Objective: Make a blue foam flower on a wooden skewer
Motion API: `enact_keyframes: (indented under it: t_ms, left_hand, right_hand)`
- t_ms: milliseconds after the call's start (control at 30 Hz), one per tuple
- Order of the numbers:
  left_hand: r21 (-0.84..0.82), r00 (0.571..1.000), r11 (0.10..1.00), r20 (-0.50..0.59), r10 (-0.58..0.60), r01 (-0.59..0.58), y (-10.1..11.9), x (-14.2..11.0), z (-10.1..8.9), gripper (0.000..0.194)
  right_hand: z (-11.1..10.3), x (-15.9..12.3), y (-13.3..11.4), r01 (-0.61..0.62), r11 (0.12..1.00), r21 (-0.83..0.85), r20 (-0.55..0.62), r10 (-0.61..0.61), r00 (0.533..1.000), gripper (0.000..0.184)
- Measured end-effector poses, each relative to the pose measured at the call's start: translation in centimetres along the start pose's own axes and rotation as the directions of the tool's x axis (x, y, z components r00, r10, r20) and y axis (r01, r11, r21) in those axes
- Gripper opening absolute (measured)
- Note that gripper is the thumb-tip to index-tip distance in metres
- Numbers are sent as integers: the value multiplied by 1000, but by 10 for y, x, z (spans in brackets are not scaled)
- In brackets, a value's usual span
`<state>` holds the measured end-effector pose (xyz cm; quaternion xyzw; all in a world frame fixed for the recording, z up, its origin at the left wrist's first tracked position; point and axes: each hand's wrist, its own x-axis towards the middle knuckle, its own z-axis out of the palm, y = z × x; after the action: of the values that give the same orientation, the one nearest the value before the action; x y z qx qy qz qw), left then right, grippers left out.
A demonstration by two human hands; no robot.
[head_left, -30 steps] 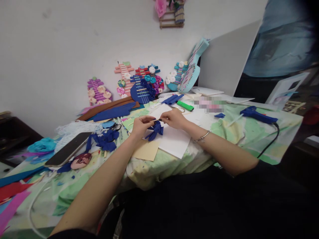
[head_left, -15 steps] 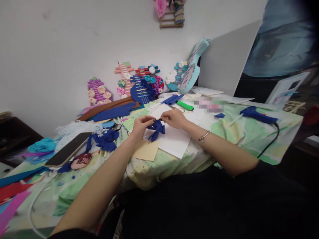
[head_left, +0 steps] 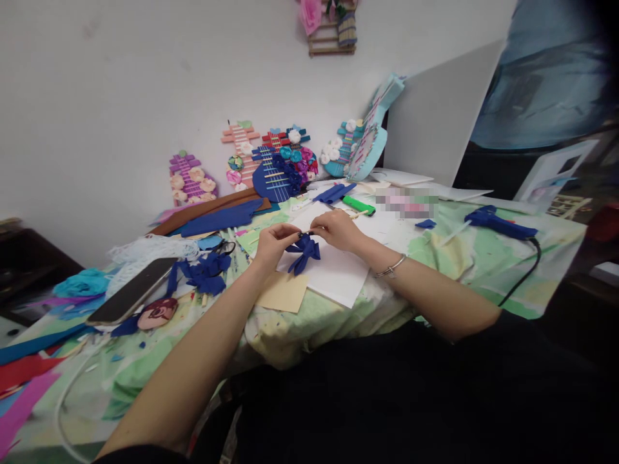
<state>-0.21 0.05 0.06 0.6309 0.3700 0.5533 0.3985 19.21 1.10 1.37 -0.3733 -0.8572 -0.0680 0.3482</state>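
Over the white sheets, my left hand (head_left: pixel 275 243) is closed in a pinch at the top of a dark blue paper flower (head_left: pixel 304 254), whose petals hang below the fingertips. Close beside it, my right hand (head_left: pixel 338 229) grips a thin wooden stick (head_left: pixel 358 214). One end of the stick sticks out behind the right hand; the other reaches towards the left fingertips. Fingers hide just where stick and paper meet. Under the hands lie a white sheet (head_left: pixel 338 280) and a tan card (head_left: pixel 283 291).
A green cutter (head_left: pixel 358 205) lies behind my right hand. At the right is a blue glue gun (head_left: pixel 500 222) with a black cord. A phone (head_left: pixel 133 291) and blue paper pieces (head_left: pixel 209 270) lie left. Decorated paper guitars (head_left: pixel 275 174) lean against the wall.
The wooden stick now shows behind my right hand and between the fingertips, where it was mostly hidden before. Both hands and the blue flower have stayed nearly in place.
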Motion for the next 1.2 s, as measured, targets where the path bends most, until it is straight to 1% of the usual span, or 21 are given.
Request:
enact_keyframes:
  t_ms: [133, 300, 533, 700, 833, 1067, 1200]
  left_hand:
    - [33, 1000, 999, -11, 20, -20, 3, -2, 1, 23]
    - [63, 999, 998, -23, 34, -32, 5, -2, 2, 23]
    - [72, 998, 996, -29, 50, -48, 7, -2, 3, 25]
    - [85, 996, 992, 8, 90, -90, 4, -3, 3, 24]
    - [92, 993, 989, 31, 116, -118, 4, -4, 4, 20]
    - [30, 992, 996, 91, 87, -90, 7, -5, 7, 26]
    - [33, 990, 995, 111, 89, -94, 8, -5, 9, 30]
  right_hand:
    - [-1, 1, -2, 36, 995, -89, -4, -37, 999, 22]
    - [-1, 1, -4, 36, 995, -97, 24, -34, 999, 23]
    - [1, 1, -6, 13, 994, -109, -13, -15, 1000, 26]
    - [3, 1, -9, -54, 996, -75, -11, 54, 999, 32]
    - [5, 1, -10, -102, 994, -31, -14, 101, 995, 30]
    - [3, 2, -10, -136, 990, 25, -31, 137, 990, 23]
    - [-1, 2, -9, -134, 989, 64, -41, 137, 990, 23]
